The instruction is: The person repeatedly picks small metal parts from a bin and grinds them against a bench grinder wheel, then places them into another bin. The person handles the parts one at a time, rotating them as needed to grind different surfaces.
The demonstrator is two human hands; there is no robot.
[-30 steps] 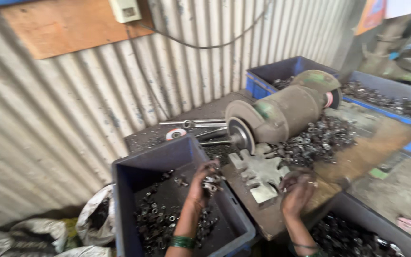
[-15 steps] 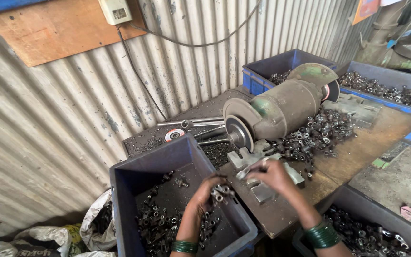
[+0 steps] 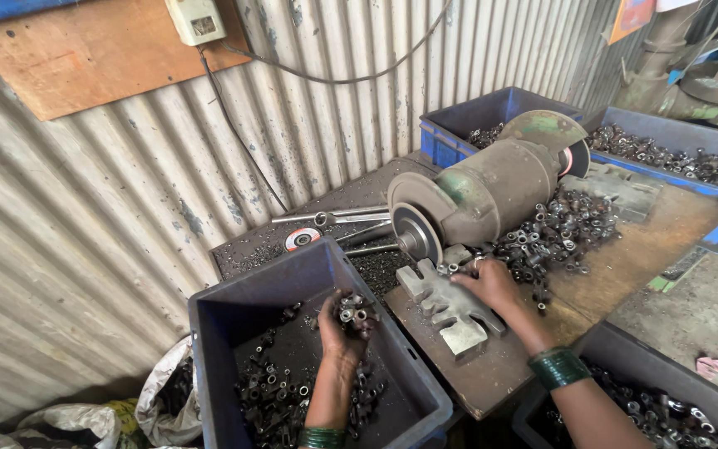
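My left hand is raised over the dark blue crate and is closed around a handful of small metal nuts. More nuts lie on the crate's floor. My right hand rests palm down on the bench beside the notched metal tool rest, fingers touching a few nuts right below the grinding wheel of the bench grinder. Both wrists carry green bangles.
A pile of nuts lies on the wooden bench right of the grinder. Blue crates with metal parts stand behind, at the right and at the lower right. Corrugated metal wall on the left; sacks on the floor.
My right hand moved up from the bench's front edge to the tool rest below the wheel. My left hand lifted out of the crate with nuts in it.
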